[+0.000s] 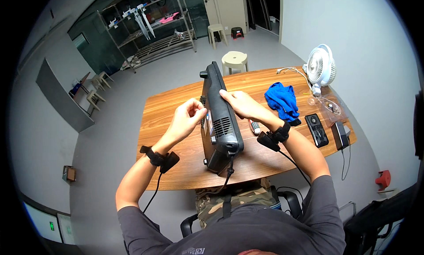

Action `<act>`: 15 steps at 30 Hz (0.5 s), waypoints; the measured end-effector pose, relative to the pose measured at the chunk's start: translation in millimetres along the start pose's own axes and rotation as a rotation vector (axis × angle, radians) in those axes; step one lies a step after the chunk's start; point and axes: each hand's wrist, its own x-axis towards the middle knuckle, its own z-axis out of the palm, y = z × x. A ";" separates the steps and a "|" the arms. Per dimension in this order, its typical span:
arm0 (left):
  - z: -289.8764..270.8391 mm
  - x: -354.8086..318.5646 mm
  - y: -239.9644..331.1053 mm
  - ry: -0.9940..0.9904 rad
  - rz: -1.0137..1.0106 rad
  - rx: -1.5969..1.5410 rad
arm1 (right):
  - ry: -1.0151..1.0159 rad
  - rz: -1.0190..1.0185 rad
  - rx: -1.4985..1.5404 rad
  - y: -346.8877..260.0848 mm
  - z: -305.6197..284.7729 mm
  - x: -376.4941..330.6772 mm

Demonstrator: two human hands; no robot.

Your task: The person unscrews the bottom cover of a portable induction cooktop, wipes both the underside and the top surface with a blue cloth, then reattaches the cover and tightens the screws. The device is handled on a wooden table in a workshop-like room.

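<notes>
Laptop (pixel 219 118), black and chunky, standing on its edge at the centre of the frame on the wooden table (pixel 176 109), vents and underside facing lower left. Right hand (pixel 240 104) wrapped over the top edge from the right, fingers closed on it and keeping it upright. Left hand (pixel 189 118) pinched shut against the left face, fingertips pressed together on something too small to make out, maybe a screw or a clip, can't tell. Strap dangling off the bottom corner toward the lap. Screwdriver (pixel 255 127) lying just right of the laptop, blue cloth (pixel 282 100) further right, remote (pixel 317 129) and charger brick (pixel 340 135) near the right edge, white fan (pixel 321 69) upper right. Risk-wise: balanced on a narrow edge with only one hand steadying, so looks likely to tip or slide if that grip loosens. Tiny part could also drop and roll off the table. Dangling strap could snag, too.
</notes>
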 end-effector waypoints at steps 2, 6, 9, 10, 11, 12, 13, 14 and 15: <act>3.1 -1.0 -23.6 0.074 0.037 0.113 | 0.022 -0.003 -0.015 13.0 -2.6 4.2; 2.6 -12.8 -64.0 0.085 -0.098 0.338 | -0.003 0.000 0.010 24.1 -2.8 11.2; 0.0 -21.2 -89.9 -0.108 -0.326 0.214 | 0.052 -0.095 0.069 22.7 1.2 7.7; -0.8 -26.1 -99.4 -0.133 -0.377 0.153 | 0.030 -0.063 0.137 21.5 2.0 7.5; -2.6 -28.4 -119.6 -0.185 -0.432 0.131 | 0.006 -0.032 0.204 21.8 2.3 6.7; 5.5 -29.3 -112.5 -0.212 -0.446 0.074 | -0.007 0.009 0.265 27.7 -1.0 5.2; 8.0 -31.6 -117.0 -0.244 -0.483 -0.014 | -0.003 0.014 0.347 30.9 0.2 2.2; 9.5 -32.0 -121.1 -0.277 -0.519 -0.102 | -0.043 0.054 0.330 39.5 -4.2 4.6; 15.7 -30.5 -102.8 -0.264 -0.544 -0.141 | -0.018 0.070 0.325 44.1 -7.0 -1.2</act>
